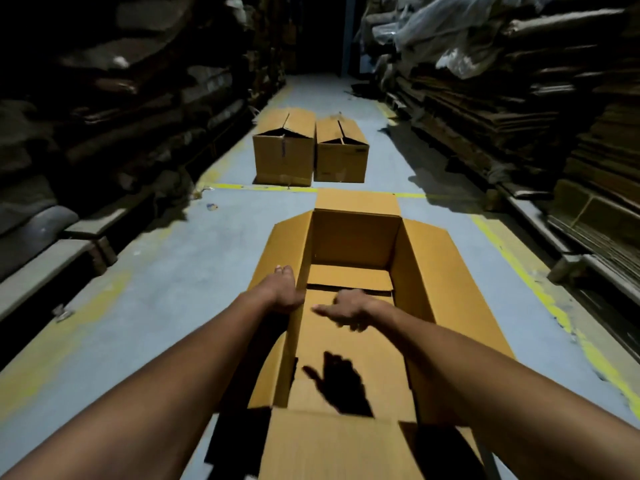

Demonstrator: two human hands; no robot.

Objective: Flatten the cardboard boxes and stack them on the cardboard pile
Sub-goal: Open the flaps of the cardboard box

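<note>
A large open cardboard box (356,244) stands on the floor right in front of me, all its top flaps spread outward. My left hand (285,292) grips the top edge of its left wall, fingers over the outside flap. My right hand (348,311) hovers inside the box above the bottom flaps, fingers loosely curled, thumb pointing left, holding nothing; its shadow falls on the box floor. Two more brown boxes stand side by side farther down the aisle, the left box (284,157) and the right box (341,157), both with top flaps half closed.
Tall stacks of flattened cardboard (519,98) line the right side of the aisle, and darker piles (104,116) line the left. The grey floor (166,278) carries yellow lines. A small scrap (212,206) lies on the floor to the left.
</note>
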